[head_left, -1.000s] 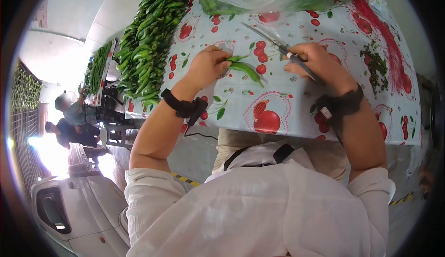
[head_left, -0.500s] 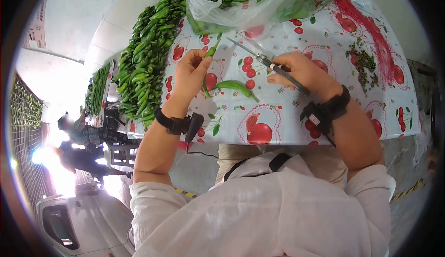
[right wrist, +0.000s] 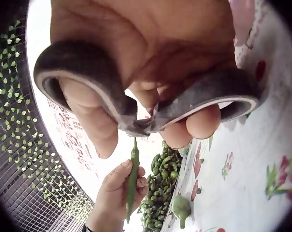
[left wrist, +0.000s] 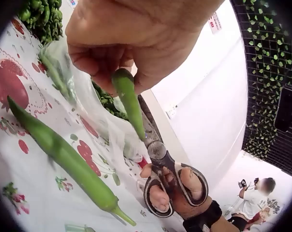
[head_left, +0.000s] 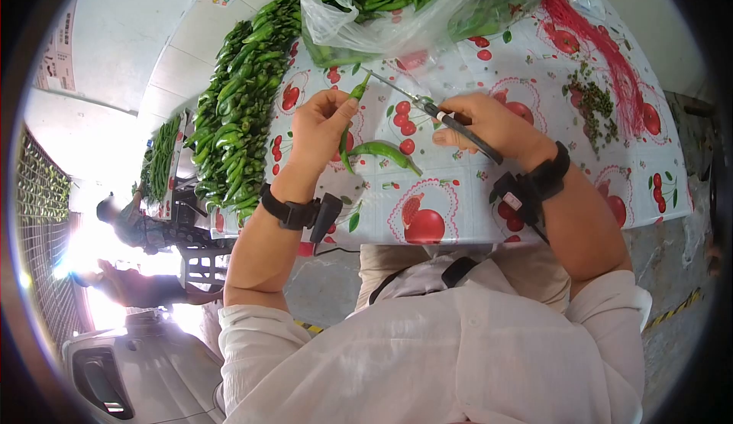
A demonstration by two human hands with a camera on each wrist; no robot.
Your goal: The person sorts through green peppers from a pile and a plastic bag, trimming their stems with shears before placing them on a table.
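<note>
The left hand [head_left: 322, 127] pinches a green pepper [head_left: 346, 145] between thumb and fingers, its stem pointing up toward the scissors' tips. Fingers of the right hand [head_left: 492, 127] pass through the handles of the scissors [head_left: 461, 127], whose blades point toward that pepper's stem. In the right wrist view the held pepper [right wrist: 133, 181] hangs just beyond the scissors' pivot. Another pepper [head_left: 385, 151] lies on the patterned cloth between the hands; the left wrist view shows this loose pepper [left wrist: 71, 162] whole, with its stem on.
A long heap of green peppers [head_left: 238, 111] lines the table's left side. At the back stands a clear plastic bag [head_left: 382, 30] with peppers. Red strings [head_left: 611, 53] and small green trimmings [head_left: 593, 107] lie on the right of the cloth [head_left: 473, 195].
The left hand has lifted one pepper off the cloth and turned it stem up, leaving the other lying. The scissors' tips are now by its stem. The head view has shifted.
</note>
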